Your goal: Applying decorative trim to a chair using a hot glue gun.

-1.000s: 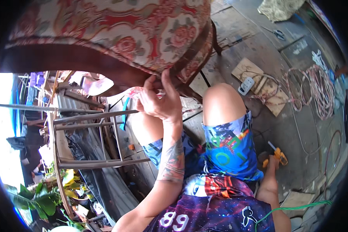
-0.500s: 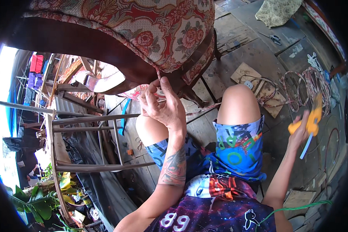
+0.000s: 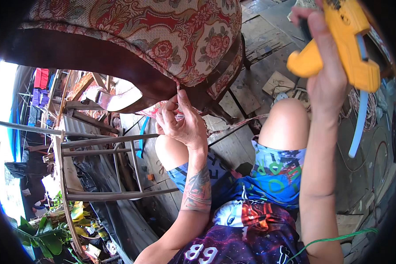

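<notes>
A chair with red floral upholstery [image 3: 193, 39] and a dark wooden frame [image 3: 97, 53] stands ahead of me. My left hand [image 3: 180, 119] pinches a strip of floral piping [image 3: 177, 83] at the lower edge of the upholstery, where the piping meets the wood. At the upper right, my right hand [image 3: 325, 66] is closed around a yellow glue gun [image 3: 356, 48] raised near the chair, with a translucent glue stick [image 3: 358, 127] trailing down from it.
On the plank floor lie a board [image 3: 277, 83] and coiled cords [image 3: 369, 112]. A metal frame [image 3: 105, 193] stands at my left, beside a dark sheet, debris and plants [image 3: 42, 233]. My bent knees [image 3: 286, 123] are below the chair.
My right hand has come up from the floor at the right with the glue gun, rising beside the chair. My left hand stays at the upholstery edge, shifted only slightly.
</notes>
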Available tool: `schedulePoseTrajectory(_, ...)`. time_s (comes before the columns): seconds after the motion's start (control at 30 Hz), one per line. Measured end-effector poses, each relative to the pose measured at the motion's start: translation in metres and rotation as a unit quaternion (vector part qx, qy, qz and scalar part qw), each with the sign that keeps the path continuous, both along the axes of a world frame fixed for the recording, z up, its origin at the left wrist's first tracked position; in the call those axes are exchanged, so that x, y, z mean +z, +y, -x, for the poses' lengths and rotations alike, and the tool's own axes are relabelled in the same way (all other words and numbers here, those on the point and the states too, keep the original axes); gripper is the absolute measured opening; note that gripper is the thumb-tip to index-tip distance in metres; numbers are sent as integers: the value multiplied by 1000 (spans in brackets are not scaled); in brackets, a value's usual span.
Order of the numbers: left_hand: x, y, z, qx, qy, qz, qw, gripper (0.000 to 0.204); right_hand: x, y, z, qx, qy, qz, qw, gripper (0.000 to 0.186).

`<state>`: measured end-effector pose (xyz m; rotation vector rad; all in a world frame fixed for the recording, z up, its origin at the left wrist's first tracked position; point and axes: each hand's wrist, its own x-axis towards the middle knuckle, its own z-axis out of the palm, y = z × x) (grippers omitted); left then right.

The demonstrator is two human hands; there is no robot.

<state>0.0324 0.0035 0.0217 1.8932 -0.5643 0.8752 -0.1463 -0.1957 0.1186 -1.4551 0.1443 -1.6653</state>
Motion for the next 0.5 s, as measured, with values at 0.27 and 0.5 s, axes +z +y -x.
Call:
schedulePoseTrajectory(0.27, -4, -1, -2, 9, -66, -9, 998, 22, -81, 119, -10, 145, 29, -188, 971, 31)
schedulePoseTrajectory(0.5, -9, -7, -2, -50, -19, 81, 995, 18, -113, 145, -12, 97, 208, 26, 973, 74)
